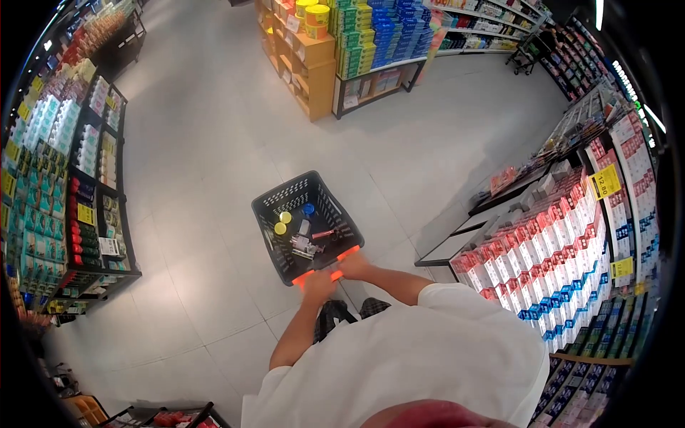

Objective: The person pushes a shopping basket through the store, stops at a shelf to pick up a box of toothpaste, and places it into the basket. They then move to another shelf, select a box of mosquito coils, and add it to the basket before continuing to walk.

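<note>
In front of my body is a black plastic shopping basket with slotted walls and an orange handle along its near side. My left hand is closed around the handle near its left part. Farther right, my right hand grips the same handle. Inside the basket lie two yellow-lidded items, a blue round item, a red slim pack and some small whitish packs whose kind I cannot make out.
Shelves of teal and white packs line the left. On the right stand stacked red-and-white boxes with yellow price tags. Ahead are a wooden shelf and a display of green and blue boxes. Grey tiled floor runs between them.
</note>
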Motion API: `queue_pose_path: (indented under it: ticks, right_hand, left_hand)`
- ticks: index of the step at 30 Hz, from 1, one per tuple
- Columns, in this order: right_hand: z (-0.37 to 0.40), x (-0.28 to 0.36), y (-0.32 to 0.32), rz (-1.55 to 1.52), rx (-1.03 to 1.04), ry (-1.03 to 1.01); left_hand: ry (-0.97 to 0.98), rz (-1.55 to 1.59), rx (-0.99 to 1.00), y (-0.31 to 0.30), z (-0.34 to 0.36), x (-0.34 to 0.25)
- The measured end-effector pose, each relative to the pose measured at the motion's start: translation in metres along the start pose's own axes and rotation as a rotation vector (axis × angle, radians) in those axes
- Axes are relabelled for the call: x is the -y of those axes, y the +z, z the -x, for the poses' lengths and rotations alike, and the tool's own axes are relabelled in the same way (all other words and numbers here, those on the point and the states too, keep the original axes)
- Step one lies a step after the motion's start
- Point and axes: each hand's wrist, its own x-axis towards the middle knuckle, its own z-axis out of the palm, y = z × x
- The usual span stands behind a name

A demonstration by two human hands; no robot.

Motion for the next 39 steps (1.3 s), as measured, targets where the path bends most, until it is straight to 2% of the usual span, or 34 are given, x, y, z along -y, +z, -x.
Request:
queue_pose_path:
  ticks: [3,7,13,16,19,22,28,36,39]
  right_hand:
    - [-0.026,-0.011,-0.006,0.022,0.025,0.034]
    - [-0.064,-0.013,-0.063,0.014,0.107,0.101]
    - [-0.125,-0.045,-0.072,0.034,0.132,0.092]
    - [-0.169,-0.064,-0.097,-0.025,0.168,0.099]
    - [-0.206,-0.074,-0.127,-0.058,0.129,0.097]
    - [-0.247,-0.092,-0.149,0.034,0.231,0.095]
    - [-0.314,-0.130,-0.158,0.032,0.143,0.025]
    - [-0.391,-0.164,-0.171,-0.001,0.122,0.049]
    - [-0.424,-0.172,-0.173,0.044,0.052,-0.045]
  left_hand:
    - [0.008,-0.062,0.039,-0.013,-0.027,0.013]
    - [-0.052,-0.055,0.056,-0.054,-0.057,0.021]
    - [-0.066,-0.037,0.120,-0.107,-0.108,0.039]
    - [-0.061,-0.038,0.066,-0.124,-0.148,0.063]
    - [-0.100,-0.053,0.109,-0.152,-0.180,0.077]
    - [-0.099,-0.074,0.057,-0.162,-0.218,0.102]
    - [-0.154,-0.079,0.122,-0.210,-0.276,0.122]
    - [-0.114,-0.066,0.043,-0.243,-0.341,0.160]
    - [-0.109,-0.044,-0.055,-0.262,-0.348,0.177]
